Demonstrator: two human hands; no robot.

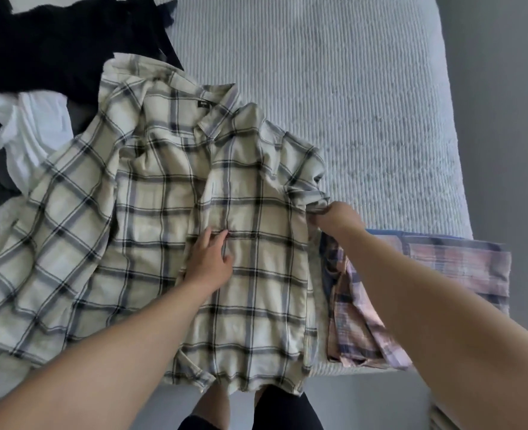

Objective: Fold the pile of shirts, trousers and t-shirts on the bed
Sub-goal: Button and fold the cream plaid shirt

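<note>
We stood at the foot of the bed [334, 88], its ribbed cover bare on the far right. Across the near edge lay the cream shirt [151, 212], front up, collar away from us, the one we judged was being folded. A dark and white pile [33, 97] waited at far left; a folded pink shirt [458, 262] sat just right. Our left hand [210, 259] lay released, flat on the shirt's front. Our right hand [337, 217] was clenched on the right sleeve at the shirt's edge. Next, we judged, that sleeve needed drawing across the body.
</note>
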